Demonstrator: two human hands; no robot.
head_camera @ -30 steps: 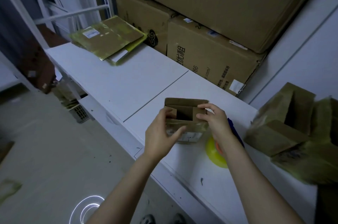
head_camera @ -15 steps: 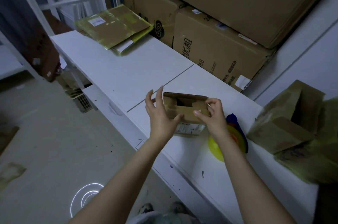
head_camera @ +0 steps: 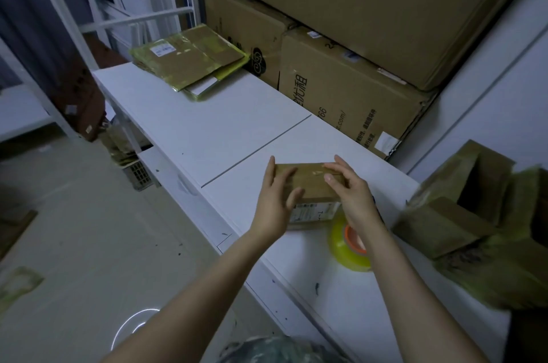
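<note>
A small brown cardboard box with a white shipping label on its near side sits on the white table. Its top flaps lie folded down. My left hand holds the box's left side, fingers straight along the edge and thumb on the top. My right hand presses the flaps flat from the right with straight fingers. A yellow tape roll with an orange core lies on the table just behind my right wrist, partly hidden by it.
A stack of flattened taped boxes lies at the table's far left end. Large cardboard cartons are stacked against the wall behind. Crumpled open boxes crowd the table's right side. A metal rack stands to the left.
The box's flaps stood open a second ago; both hands have folded them down and now lie on the closed top. The view has shifted slightly downward.
</note>
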